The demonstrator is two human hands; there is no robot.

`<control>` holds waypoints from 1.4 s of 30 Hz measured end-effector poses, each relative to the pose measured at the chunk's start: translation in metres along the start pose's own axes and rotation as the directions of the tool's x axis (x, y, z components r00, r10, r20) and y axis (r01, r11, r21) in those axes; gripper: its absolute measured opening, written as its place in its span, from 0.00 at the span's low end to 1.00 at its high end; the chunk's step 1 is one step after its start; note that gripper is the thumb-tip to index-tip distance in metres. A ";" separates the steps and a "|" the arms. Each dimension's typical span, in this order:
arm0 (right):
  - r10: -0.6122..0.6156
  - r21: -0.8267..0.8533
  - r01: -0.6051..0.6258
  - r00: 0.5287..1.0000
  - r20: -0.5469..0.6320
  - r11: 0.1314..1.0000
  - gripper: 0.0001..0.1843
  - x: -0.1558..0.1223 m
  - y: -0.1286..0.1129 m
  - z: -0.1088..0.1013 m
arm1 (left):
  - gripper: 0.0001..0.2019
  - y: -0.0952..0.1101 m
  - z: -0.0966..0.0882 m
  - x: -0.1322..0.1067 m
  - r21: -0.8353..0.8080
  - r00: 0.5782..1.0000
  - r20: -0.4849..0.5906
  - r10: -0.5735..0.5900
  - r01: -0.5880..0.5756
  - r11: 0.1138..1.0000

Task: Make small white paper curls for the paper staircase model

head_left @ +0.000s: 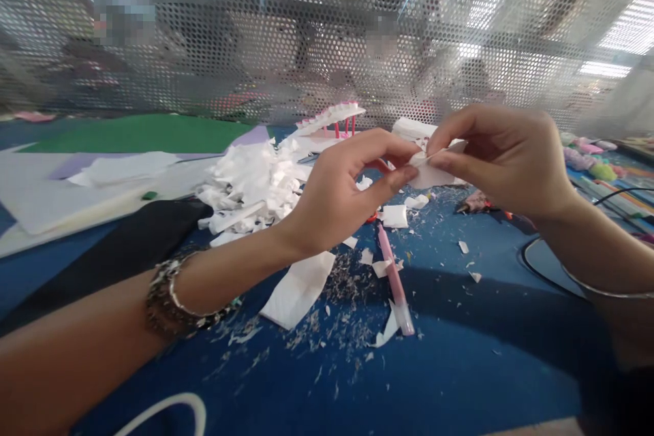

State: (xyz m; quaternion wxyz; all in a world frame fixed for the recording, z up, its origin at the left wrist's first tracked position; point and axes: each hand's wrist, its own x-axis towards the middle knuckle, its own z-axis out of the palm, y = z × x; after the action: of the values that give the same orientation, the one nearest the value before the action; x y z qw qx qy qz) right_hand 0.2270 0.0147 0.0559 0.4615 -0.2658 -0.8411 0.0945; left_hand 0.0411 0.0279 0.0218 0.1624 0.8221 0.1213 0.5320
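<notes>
My left hand (347, 184) pinches one edge of a small piece of white paper (432, 174) between thumb and fingertips. Opposite it, my right hand (505, 157) grips the same piece, so the paper is held up between both hands above the table. Behind and left of my left hand lies a heap of crumpled white paper scraps (255, 177). Below the hands, a pink pen (392, 276) rests on the blue table (460, 368) among torn bits. Near its tip sits a small white paper roll (395, 216). A larger flat paper strip (299, 289) lies under my left wrist.
Green sheets (148, 133), white sheets (45, 184) and a black cloth-like thing (107, 252) lie at left. A small stair-like model (332, 119) with pink posts stands behind. A dark cable (526, 255) curves at right. Behind everything rises a perforated metal screen (327, 41).
</notes>
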 end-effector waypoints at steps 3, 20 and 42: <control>0.013 0.057 -0.014 1.000 0.021 0.998 0.06 0.001 0.002 -0.001 | 0.06 0.000 -0.002 0.002 0.053 0.997 0.027 0.078 -0.079 0.995; -0.161 0.406 0.107 0.982 0.100 0.907 0.03 -0.002 -0.006 0.005 | 0.07 0.010 -0.003 0.002 -0.156 0.996 -0.020 0.090 -0.092 0.983; -0.130 0.137 0.134 0.991 -0.037 0.981 0.10 -0.007 -0.001 0.012 | 0.01 0.012 -0.002 0.003 -0.067 1.000 -0.025 0.018 -0.019 0.998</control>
State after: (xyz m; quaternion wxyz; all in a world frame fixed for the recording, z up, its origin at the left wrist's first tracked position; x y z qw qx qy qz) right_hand 0.2198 0.0112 0.0444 0.4959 -0.1778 -0.8417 0.1183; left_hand 0.0410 0.0182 0.0295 0.1836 0.8107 0.0977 0.5473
